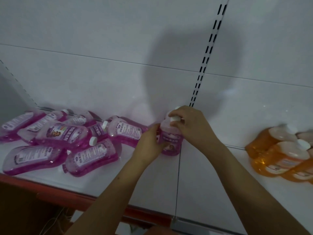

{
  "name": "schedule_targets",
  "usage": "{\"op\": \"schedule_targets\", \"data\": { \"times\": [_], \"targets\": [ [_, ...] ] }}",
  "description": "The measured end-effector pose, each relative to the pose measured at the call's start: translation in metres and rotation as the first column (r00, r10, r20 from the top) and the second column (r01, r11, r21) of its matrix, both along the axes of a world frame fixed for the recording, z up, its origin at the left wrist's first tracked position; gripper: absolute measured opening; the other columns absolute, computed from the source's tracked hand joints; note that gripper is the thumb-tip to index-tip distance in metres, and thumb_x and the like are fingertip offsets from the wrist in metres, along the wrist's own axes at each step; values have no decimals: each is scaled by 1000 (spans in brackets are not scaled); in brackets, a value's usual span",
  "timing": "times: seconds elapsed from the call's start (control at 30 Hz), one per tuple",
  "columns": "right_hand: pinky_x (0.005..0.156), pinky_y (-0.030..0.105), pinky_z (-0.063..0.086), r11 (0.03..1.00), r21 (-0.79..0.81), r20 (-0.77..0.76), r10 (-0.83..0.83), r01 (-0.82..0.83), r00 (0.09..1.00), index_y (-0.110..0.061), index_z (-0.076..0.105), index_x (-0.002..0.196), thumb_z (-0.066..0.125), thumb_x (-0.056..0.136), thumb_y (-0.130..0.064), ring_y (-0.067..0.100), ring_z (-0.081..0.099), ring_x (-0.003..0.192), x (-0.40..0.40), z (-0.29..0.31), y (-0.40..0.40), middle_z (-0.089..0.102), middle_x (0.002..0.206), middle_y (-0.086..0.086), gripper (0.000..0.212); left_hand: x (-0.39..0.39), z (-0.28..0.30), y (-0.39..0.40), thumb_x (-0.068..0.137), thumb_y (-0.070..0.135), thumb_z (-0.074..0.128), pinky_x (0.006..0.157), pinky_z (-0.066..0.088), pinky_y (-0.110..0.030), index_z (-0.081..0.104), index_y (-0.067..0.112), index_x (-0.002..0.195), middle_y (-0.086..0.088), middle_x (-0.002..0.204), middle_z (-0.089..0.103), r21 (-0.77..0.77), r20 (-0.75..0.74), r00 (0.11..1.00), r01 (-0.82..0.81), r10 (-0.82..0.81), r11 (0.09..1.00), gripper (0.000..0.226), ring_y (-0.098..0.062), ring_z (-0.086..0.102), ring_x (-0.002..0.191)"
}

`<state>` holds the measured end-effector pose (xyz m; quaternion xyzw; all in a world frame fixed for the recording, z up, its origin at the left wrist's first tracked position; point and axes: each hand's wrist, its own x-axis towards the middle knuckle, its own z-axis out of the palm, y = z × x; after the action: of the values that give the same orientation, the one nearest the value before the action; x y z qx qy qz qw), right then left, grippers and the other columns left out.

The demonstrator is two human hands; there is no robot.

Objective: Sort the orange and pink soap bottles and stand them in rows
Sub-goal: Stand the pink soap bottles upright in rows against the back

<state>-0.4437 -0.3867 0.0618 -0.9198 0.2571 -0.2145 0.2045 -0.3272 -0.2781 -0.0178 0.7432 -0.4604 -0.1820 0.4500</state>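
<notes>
Standing upright at the far edge of the white shelf (203, 184), against the back panel (118, 48), is one pink bottle (171, 139), and both hands are on it: the left hand (150, 143) has its fingers curled round the lower body from the left side, and the right hand (189, 126) is wrapped over the shoulder and white cap (175, 118) from the right, fingers bent down around the neck. Behind that bottle a second white cap just shows above the right hand, though whether another bottle stands there cannot be told. To the left lies a loose heap of pink bottles (64, 138), all on their sides and overlapping; about nine can be counted, though those at the far side blur together. At the right edge of the view sits a cluster of orange bottles (277, 158), at least four visible, packed touching one another, well apart from the held bottle. A slotted upright strip (205, 60) runs up the back panel just behind the hands, and a red trim (42, 185) edges the near left side of the shelf
</notes>
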Motion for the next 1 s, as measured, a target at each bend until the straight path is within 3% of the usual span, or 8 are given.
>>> {"op": "schedule_targets", "data": {
  "times": [0.13,0.27,0.4,0.53,0.63,0.73,0.87,1.0],
  "targets": [
    [88,39,52,999,-31,-19,19,-20,1000,-15,70,104,66,84,-14,21,61,99,2,-6,5,64,110,3,21,0,-10,0,85,13,72,90,56,-36,52,18,129,9,108,63,10,-21,1000,8,-8,1000,49,-12,64,101],
    [90,36,48,999,-36,-109,22,-26,994,-16,66,108,64,87,-20,20,58,101,0,1,4,61,111,2,21,-3,-15,4,88,17,69,92,56,-36,53,18,129,3,118,65,-23,-28,999,20,-20,1000,45,-12,63,108],
    [92,35,46,995,-72,-213,49,-66,976,-17,64,114,62,89,-28,19,56,106,1,8,4,59,116,2,27,-4,-23,23,87,22,71,90,52,-22,56,17,132,7,122,61,-28,-81,995,-54,51,998,47,-7,59,110],
    [90,29,45,983,-167,-52,64,-71,997,-20,61,118,60,93,-34,13,56,105,20,23,13,58,117,-2,29,0,-37,48,88,18,69,73,48,-9,65,15,100,4,98,68,-6,-251,927,-290,279,957,13,-6,64,90],
    [90,33,47,972,-146,-69,176,-184,982,-18,59,122,60,93,-34,17,58,104,55,25,34,58,119,1,33,8,-50,60,90,24,66,67,49,-23,67,17,92,3,85,70,86,-298,870,-384,391,919,8,-14,66,81],
    [95,40,47,957,-76,-251,254,-281,934,-15,50,134,62,91,-36,25,54,115,103,3,47,52,129,7,48,16,-54,65,86,19,65,67,54,-32,67,20,91,2,81,71,133,-368,833,-393,413,910,6,-20,68,79],
    [102,40,41,936,14,-382,329,-350,864,-14,42,143,74,81,-41,30,45,126,143,-33,51,48,135,12,75,23,-58,65,77,17,66,86,58,-45,67,26,99,-1,90,73,87,-562,739,-395,372,915,24,-23,71,89],
    [105,36,38,919,-38,-429,339,-392,837,-13,28,151,82,71,-46,30,40,132,150,-52,56,40,146,12,102,23,-55,65,84,-8,53,76,51,-33,61,10,103,-13,93,60,7,-687,682,-338,251,941,27,-30,57,87]
  ]
}}
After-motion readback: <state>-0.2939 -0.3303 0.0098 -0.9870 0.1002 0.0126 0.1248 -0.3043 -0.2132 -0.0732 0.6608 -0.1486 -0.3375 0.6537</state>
